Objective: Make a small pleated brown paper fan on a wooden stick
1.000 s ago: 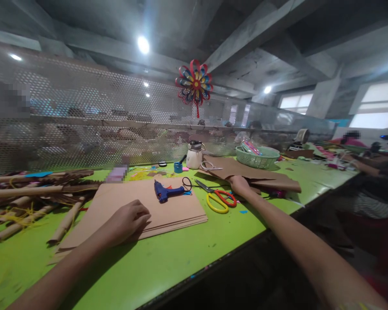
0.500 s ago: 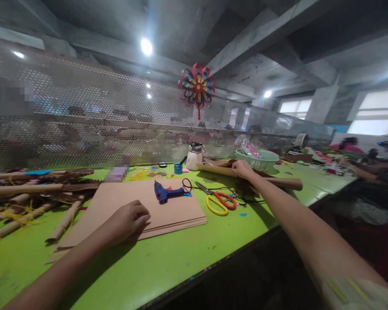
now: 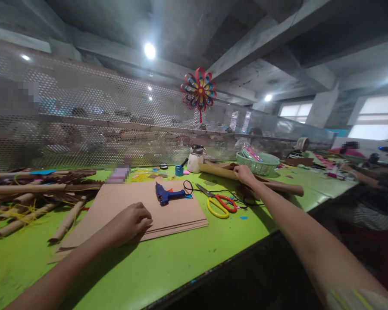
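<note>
My left hand (image 3: 134, 219) lies on the near left part of a stack of flat brown paper sheets (image 3: 181, 213); its fingers are curled together and nothing shows in them. Reaching out to the far right, my right hand (image 3: 245, 174) is closed on the edge of a curled brown paper sheet (image 3: 218, 171), its fingertips partly hidden. On top of the stack rests a blue glue gun (image 3: 170, 195). Scissors (image 3: 218, 204) with one yellow and one red handle lie on the green table, between the stack and my right forearm.
At the left lie several rolled paper tubes (image 3: 22, 219) among yellow strands. A white jug (image 3: 195, 159), a small blue pot (image 3: 179, 171) and a green basket (image 3: 261, 163) stand along the back. A black cord (image 3: 242, 200) runs beneath my right arm. Another person (image 3: 381, 172) sits at the right.
My right hand keeps its hold on the curled paper, and my left hand stays on the stack. The whole view has shifted slightly; little else differs.
</note>
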`<move>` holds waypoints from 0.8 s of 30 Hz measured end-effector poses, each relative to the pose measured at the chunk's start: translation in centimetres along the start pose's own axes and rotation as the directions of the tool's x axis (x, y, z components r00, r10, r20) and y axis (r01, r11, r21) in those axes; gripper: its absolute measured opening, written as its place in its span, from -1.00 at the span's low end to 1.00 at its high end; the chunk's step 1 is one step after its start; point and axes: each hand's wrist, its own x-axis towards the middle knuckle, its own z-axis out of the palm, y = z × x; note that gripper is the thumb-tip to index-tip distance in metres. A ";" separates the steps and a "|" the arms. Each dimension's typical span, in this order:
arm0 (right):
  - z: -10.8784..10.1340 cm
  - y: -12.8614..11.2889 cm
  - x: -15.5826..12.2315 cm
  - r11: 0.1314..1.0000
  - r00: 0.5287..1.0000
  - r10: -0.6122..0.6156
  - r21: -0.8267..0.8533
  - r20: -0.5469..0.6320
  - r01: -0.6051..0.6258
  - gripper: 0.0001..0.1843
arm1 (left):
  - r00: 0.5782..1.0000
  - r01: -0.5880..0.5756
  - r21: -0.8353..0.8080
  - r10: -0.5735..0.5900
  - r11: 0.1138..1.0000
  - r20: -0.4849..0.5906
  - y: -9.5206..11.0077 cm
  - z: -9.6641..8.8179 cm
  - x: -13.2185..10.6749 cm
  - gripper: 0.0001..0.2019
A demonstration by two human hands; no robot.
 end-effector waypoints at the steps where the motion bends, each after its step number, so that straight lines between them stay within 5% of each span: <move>1: 0.1 -0.1 -0.1 1.000 1.000 0.005 0.016 -0.002 -0.005 -0.74 | 1.000 -0.006 -0.003 0.006 1.000 -0.001 0.0 0.0 0.0 -0.66; 5: 0.9 -0.7 -1.0 0.995 1.000 0.017 0.101 -0.001 -0.017 -0.70 | 1.000 -0.013 -0.010 0.013 1.000 0.008 0.2 -0.2 -0.1 -0.65; 12: 2.8 -2.4 -4.1 0.968 0.999 0.025 0.249 0.037 -0.034 -0.35 | 1.000 -0.005 -0.022 0.006 1.000 0.011 0.3 -0.3 0.0 -0.65; 18: 3.5 -3.4 -6.1 0.954 0.999 0.036 0.297 0.002 -0.035 -0.76 | 1.000 -0.023 -0.013 0.023 1.000 0.015 -0.2 0.1 0.0 -0.66; 24: 3.9 -3.8 -7.6 0.923 0.987 0.161 0.358 -0.029 -0.140 -0.69 | 1.000 -0.005 -0.011 0.005 1.000 0.009 -0.1 0.0 0.0 -0.65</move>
